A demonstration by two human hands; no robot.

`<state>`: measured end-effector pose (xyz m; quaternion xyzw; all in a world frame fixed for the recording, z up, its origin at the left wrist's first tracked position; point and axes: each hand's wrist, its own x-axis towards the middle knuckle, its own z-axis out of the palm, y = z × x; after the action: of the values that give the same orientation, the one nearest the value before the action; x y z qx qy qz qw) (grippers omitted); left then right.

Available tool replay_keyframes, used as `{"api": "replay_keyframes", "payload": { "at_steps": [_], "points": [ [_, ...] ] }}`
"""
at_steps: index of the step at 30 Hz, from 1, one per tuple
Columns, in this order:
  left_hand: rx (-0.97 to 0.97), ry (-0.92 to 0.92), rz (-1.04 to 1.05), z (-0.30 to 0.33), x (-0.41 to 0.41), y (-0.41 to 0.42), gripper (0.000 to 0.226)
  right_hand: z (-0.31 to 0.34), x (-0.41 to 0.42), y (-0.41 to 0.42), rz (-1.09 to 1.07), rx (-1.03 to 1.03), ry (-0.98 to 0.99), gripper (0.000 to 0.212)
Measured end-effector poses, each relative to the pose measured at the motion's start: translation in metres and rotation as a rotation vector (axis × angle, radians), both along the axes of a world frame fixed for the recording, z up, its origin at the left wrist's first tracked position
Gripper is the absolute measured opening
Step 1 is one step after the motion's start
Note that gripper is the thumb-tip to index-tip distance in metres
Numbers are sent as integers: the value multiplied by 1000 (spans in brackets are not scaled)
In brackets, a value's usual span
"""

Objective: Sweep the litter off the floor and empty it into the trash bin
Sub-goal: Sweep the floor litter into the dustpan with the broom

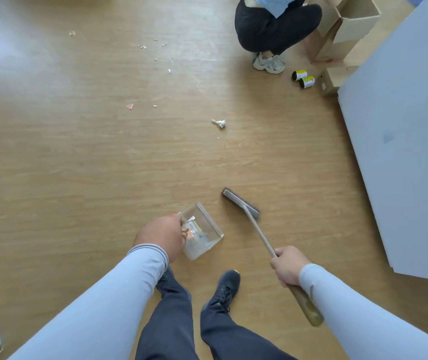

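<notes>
Clear plastic dustpan [203, 231], some paper scraps already inside, gripped at its back by left hand [162, 236]; right hand [289, 266] wraps the brush [241, 202] handle mid-shaft, bristles on the wood floor [77, 152]. Crumpled paper wad [219, 123] ahead mid-floor, small flecks [155, 51] farther out: light, they'll scatter, so short strokes. Open room left and ahead; grey panel [402, 126] bounds the right, crouching person [272, 27] by cardboard boxes [350, 27] beyond. No bin visible.
</notes>
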<state>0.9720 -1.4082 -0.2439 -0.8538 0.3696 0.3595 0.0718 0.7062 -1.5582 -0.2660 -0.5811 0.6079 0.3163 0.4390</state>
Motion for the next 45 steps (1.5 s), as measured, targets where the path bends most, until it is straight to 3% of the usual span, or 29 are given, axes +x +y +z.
{"api": "replay_keyframes", "payload": {
  "at_steps": [5,9,14,21,28,35,45],
  "points": [
    [-2,15,-10,-3,9,-2,17,5,36,20,87,146,-11,13],
    [-8,18,-9,-5,8,1,14,42,27,3,-249,293,-34,36],
    [-1,69,-22,17,20,16,14,94,29,-5,-479,236,-47,10],
    [-105,49,45,84,89,18,25,135,61,-24,-612,37,-113,11],
    [-152,-1,109,101,142,0,21,127,85,-63,-586,-88,-146,10],
    [-128,-53,122,93,175,-73,18,107,127,-148,-502,-102,-136,8],
    [-53,-81,175,70,228,-246,27,51,223,-337,-101,-86,-169,15]
  ]
}}
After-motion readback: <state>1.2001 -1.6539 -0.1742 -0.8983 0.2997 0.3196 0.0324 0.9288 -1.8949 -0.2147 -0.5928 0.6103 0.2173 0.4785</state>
